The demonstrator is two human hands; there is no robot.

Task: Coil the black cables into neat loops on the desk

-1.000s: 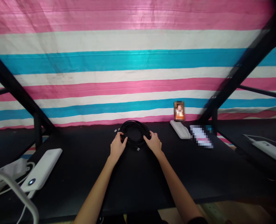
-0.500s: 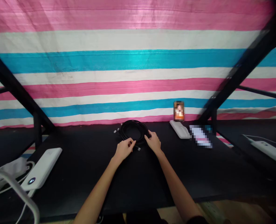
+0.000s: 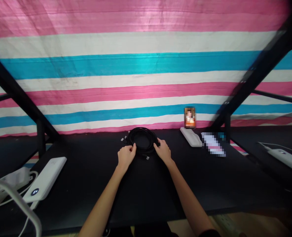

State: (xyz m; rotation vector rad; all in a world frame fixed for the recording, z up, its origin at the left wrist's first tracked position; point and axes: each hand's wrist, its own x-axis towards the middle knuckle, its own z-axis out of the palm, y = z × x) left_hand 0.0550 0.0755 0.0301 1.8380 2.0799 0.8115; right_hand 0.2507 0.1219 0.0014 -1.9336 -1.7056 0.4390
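Note:
A round coil of black cable (image 3: 142,129) lies on the black tabletop (image 3: 146,187), with several metal-ended plugs sticking out at its left. One USB plug (image 3: 147,158) rests just below the coil's near edge. At the coil's lower left, my left hand (image 3: 126,156) is closed, thumb raised against the fingers, gripping the cable's edge. My right hand (image 3: 163,150) pinches the right side of the same loop between thumb and fingers. Fingertips under the coil are hidden on both sides.
White power banks lie at the left (image 3: 46,179) and far right (image 3: 287,160). A power strip (image 3: 15,179) and white cables are at left. Behind my right hand are a white case (image 3: 191,137), a small upright screen (image 3: 190,117) and a blurred packet (image 3: 213,144). Black frame legs flank the table.
My left hand has shifted left from the coil's near edge to its lower left side. The right hand and the coil have hardly moved.

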